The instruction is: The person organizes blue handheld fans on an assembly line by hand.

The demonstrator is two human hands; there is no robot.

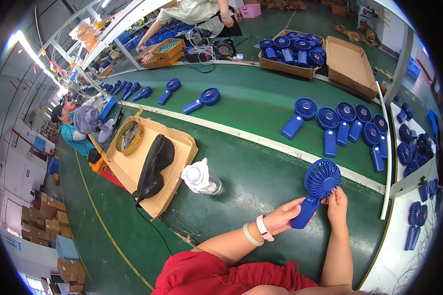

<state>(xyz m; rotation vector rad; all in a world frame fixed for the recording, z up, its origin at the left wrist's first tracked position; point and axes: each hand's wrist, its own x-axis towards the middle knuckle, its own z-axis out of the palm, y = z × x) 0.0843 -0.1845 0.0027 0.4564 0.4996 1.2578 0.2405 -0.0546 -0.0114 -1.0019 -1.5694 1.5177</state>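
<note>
A blue handheld fan (324,180) is held up over the green bench in front of me, its round grille at the top. My left hand (282,216), with a pale watch and a bangle on the wrist, is closed round the fan's handle. At the lower right rim of the grille, the bent fingers of my right hand (336,206) grip the fan. Beyond it, several similar fans (346,112) lie on the green conveyor belt (251,101). Left of my hands stands a clear bottle with a white cover (202,178).
A cardboard tray (174,192) holds a black mesh item (155,164) and a tape roll (130,138). Across the belt, a carton (288,68) is full of fans, near a co-worker's arms. More fans lie on a white surface (389,260) at right. Another person sits at far left.
</note>
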